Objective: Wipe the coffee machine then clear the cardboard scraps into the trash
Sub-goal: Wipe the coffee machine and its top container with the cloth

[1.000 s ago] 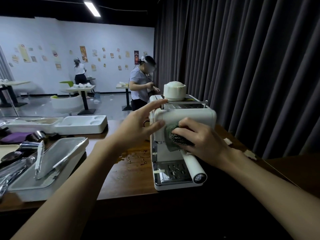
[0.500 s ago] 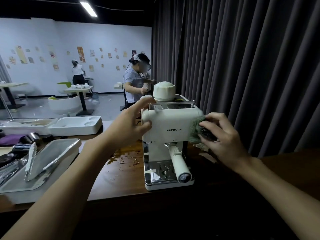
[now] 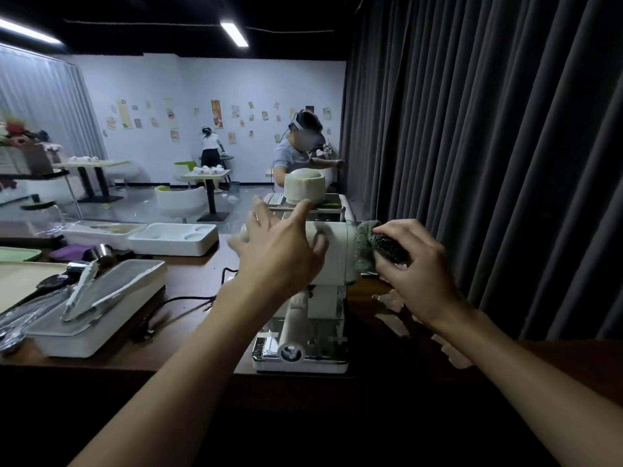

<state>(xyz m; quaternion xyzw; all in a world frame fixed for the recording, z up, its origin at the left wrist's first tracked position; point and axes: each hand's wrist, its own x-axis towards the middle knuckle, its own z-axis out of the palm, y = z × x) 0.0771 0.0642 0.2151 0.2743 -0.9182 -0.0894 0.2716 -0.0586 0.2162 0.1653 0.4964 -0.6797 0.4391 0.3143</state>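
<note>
Coffee machine (image 3: 338,257) – cream-coloured, upright at the near edge of a dark wooden counter (image 3: 188,281), its chrome drip tray (image 3: 313,348) facing the viewer and a round cream lid (image 3: 305,185) resting on its top. The left hand (image 3: 279,251) lies released against the machine's upper housing, fingers straight and spread, covering the front and left side. The right hand (image 3: 414,274) grasps a bunched green cloth (image 3: 365,247) – fingers curled around it – and holds it pressed to the machine's right side panel. A cream portafilter handle (image 3: 293,318) projects forward below the housing.

Cardboard scraps (image 3: 391,299) lie on the counter just to the right of the machine, with further pale pieces nearer the viewer on the same side. To the left of the machine a black power cord (image 3: 188,299) trails across the counter toward a white lidded tray (image 3: 111,298) bearing white tongs (image 3: 79,291). Behind that, also left of the machine, sits a white moulded tray (image 3: 172,239). A dark pleated curtain (image 3: 488,163) hangs to the right of the machine; behind it stands a person in a grey top (image 3: 296,146).
</note>
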